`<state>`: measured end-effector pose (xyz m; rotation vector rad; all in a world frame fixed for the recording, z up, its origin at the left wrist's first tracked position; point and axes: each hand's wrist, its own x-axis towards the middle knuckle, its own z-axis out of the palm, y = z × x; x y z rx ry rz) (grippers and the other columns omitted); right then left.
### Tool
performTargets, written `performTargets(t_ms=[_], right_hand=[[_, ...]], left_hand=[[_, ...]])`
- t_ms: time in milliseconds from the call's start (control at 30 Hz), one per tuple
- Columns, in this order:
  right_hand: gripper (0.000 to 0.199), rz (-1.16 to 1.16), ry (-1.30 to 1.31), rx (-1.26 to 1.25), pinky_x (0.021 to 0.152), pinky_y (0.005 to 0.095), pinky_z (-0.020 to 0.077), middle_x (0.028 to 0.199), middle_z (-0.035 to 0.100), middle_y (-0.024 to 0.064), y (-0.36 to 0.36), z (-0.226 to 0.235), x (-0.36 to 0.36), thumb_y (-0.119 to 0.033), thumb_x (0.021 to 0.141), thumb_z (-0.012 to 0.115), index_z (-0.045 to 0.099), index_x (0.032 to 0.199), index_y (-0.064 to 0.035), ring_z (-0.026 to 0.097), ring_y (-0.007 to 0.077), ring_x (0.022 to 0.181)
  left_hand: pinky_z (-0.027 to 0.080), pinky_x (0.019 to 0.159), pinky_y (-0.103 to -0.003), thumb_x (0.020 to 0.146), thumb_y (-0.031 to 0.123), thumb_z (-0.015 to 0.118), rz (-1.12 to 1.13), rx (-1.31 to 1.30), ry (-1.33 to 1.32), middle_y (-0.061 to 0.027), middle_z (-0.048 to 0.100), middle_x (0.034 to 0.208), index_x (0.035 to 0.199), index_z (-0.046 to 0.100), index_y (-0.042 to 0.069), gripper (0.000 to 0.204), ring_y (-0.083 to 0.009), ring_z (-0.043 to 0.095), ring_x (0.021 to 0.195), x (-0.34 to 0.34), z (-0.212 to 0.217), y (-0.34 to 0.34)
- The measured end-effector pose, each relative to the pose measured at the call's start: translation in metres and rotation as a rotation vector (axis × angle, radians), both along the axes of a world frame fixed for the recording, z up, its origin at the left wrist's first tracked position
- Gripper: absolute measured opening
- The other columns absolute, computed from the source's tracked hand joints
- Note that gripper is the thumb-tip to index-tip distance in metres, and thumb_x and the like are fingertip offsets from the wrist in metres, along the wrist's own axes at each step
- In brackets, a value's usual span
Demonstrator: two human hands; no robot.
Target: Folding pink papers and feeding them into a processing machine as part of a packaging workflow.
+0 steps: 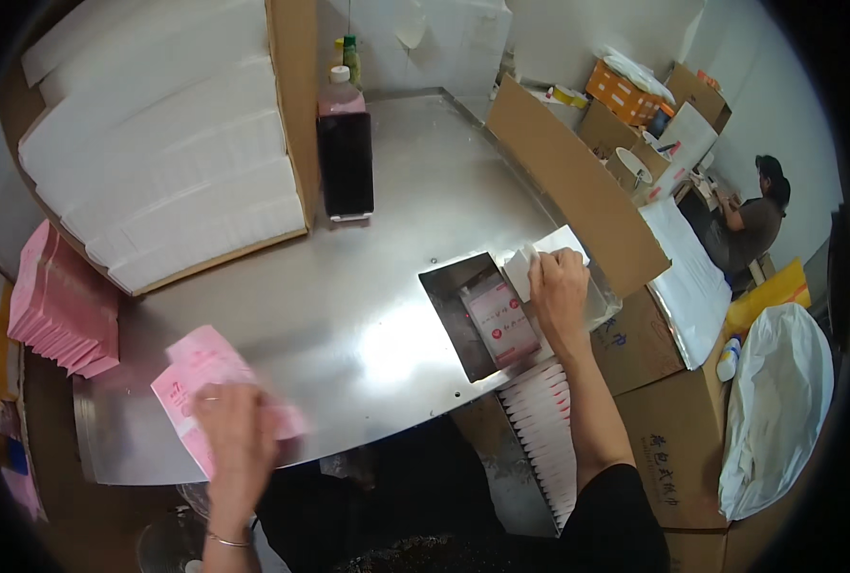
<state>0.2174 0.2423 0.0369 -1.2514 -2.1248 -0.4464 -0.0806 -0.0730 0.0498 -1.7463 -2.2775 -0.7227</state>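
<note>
The left hand [237, 435] and the pink sheets [205, 377] under it are smeared by motion blur. The white packet [530, 263] is partly covered by the right hand [559, 291]. The counter [368, 286] is cut off below.

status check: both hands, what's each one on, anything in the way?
Left hand flat on pink leaflets, blurred. Right hand gripping white folded sheet over metal chute; pink-printed packet inside. Steel table between hands bare; dark bottle far back.
</note>
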Motion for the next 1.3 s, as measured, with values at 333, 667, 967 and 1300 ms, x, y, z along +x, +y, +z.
performTargets(t_ms=[333,667,967,1300], right_hand=[[0.035,0.865,-0.161,-0.092,0.104,0.0614,0.0388,0.121,0.060,0.0240,-0.120,-0.019,-0.055,-0.007,0.085,0.058,0.062,0.119,-0.0006,0.058,0.0410,0.113],[0.027,0.856,-0.111,-0.199,0.104,0.0572,0.0386,0.093,0.063,0.0180,-0.121,-0.033,-0.091,-0.012,0.077,0.060,0.065,0.101,0.0011,0.060,0.0325,0.085],[0.015,0.014,-0.073,0.096,0.087,0.0457,0.0415,0.091,0.059,0.0121,-0.006,-0.019,0.000,-0.019,0.087,0.068,0.066,0.086,-0.0042,0.055,0.0300,0.094],[0.038,0.076,0.086,0.041,0.087,0.0451,0.0441,0.114,0.061,0.0119,0.000,-0.023,0.012,-0.001,0.079,0.065,0.067,0.117,-0.0056,0.057,0.0314,0.111]], left_hand=[[0.041,0.099,-0.045,0.068,0.016,0.075,-0.446,0.162,-0.245,-0.0284,0.049,0.134,0.112,0.062,-0.003,0.050,-0.0448,0.049,0.122,0.074,-0.055,0.082],[0.029,0.107,-0.061,0.073,0.034,0.074,-0.190,0.010,-0.063,-0.0203,0.041,0.151,0.130,0.056,0.009,0.065,-0.0462,0.036,0.137,0.070,-0.049,0.094],[0.039,0.073,-0.049,0.081,0.040,0.068,-0.142,-0.116,0.043,-0.0165,0.056,0.108,0.124,0.064,0.011,0.052,-0.0333,0.052,0.092,0.082,-0.035,0.088],[0.046,0.077,-0.050,0.084,0.045,0.069,-0.213,-0.154,0.089,-0.0207,0.055,0.116,0.112,0.065,0.007,0.047,-0.0357,0.054,0.102,0.088,-0.029,0.084]])
